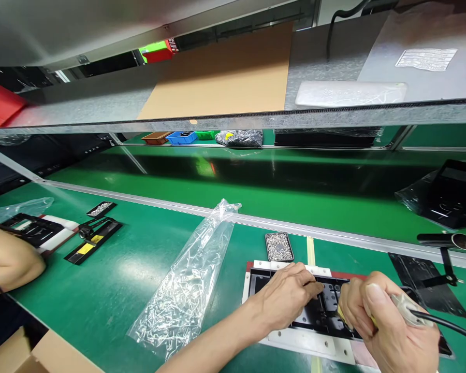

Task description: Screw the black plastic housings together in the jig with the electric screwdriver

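The right hand (390, 318) grips a black-corded handheld tool (406, 310) over a black rectangular panel (310, 316), which lies in a flat white fixture (305, 342) on a green table (116, 311). Left of that grip, the left hand (285, 295) touches the panel. Beyond both hands, just behind the fixture, sits a small black tray (293, 254) with silvery metal bits (278, 246) in it. Well left of the grip lies a long clear plastic bag (186, 285); beyond and right of it, a thin glossy black sheet (411, 269) beside a black bracketed cylinder (442, 240).
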Demonstrator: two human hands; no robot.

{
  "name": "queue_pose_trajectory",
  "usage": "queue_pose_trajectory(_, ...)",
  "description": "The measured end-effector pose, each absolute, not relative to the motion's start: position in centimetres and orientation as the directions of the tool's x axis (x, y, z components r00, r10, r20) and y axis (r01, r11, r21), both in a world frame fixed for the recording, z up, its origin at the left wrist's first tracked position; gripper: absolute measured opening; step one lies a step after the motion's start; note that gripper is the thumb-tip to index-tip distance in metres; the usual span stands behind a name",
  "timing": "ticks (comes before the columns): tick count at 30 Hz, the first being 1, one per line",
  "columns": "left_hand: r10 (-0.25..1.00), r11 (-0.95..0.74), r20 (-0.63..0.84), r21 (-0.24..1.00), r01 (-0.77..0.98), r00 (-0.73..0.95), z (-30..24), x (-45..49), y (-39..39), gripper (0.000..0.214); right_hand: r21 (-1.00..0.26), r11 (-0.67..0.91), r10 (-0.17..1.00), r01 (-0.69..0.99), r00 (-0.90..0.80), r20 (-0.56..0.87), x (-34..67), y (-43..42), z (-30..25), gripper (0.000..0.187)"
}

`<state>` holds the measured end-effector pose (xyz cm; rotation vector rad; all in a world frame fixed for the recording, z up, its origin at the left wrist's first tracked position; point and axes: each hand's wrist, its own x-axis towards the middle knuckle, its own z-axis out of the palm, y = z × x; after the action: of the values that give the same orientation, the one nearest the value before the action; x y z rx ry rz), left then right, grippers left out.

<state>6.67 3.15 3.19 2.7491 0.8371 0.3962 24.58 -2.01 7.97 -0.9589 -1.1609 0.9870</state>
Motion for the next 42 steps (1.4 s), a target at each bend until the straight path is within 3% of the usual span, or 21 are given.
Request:
queue_pose_trajectory(5, 0.551, -0.832, 0.202, 0.207, 0.515, 0.81, 2.7, 6.3, 2.5, 0.028, -0.956, 0.264, 0.96, -0.126, 0.131, 0.248, 24.2, -2.1, 8.4, 0.058)
queue_pose_trajectory(15, 0.581, -0.802, 0.176, 0.288, 0.523, 0.795, 3.2, 6.0, 2.8, 0.027, -0.946, 0.288, 0.955, -0.151, 0.116, 0.273, 24.2, -2.1, 8.8, 0.047)
queue_pose_trajectory(24, 0.565, -0.816, 0.158, 0.25, 0.521, 0.81, 3.4, 6.0, 2.5, 0.029, -0.947, 0.274, 0.958, -0.165, 0.133, 0.254, 23.7, -2.2, 9.4, 0.049)
queue_pose_trajectory(31, 0.637, -0.769, 0.333, 0.335, 0.544, 0.695, 4.0, 4.8, 2.2, 0.028, -0.977, 0.126, 0.97, -0.173, 0.227, 0.084, 22.7, -3.1, 10.4, 0.052)
queue_pose_trajectory(35, 0.696, -0.717, 0.43, 0.432, 0.546, 0.574, 4.4, 4.4, 2.0, 0.023, -0.98, 0.073, 0.98, -0.183, 0.197, 0.036, 22.6, -3.2, 10.6, 0.054)
queue_pose_trajectory(42, 0.718, -0.695, 0.579, 0.562, 0.449, 0.387, 4.5, 5.0, 2.8, 0.024, -0.956, 0.211, 0.977, -0.206, 0.003, 0.215, 23.0, -1.1, 8.6, 0.053)
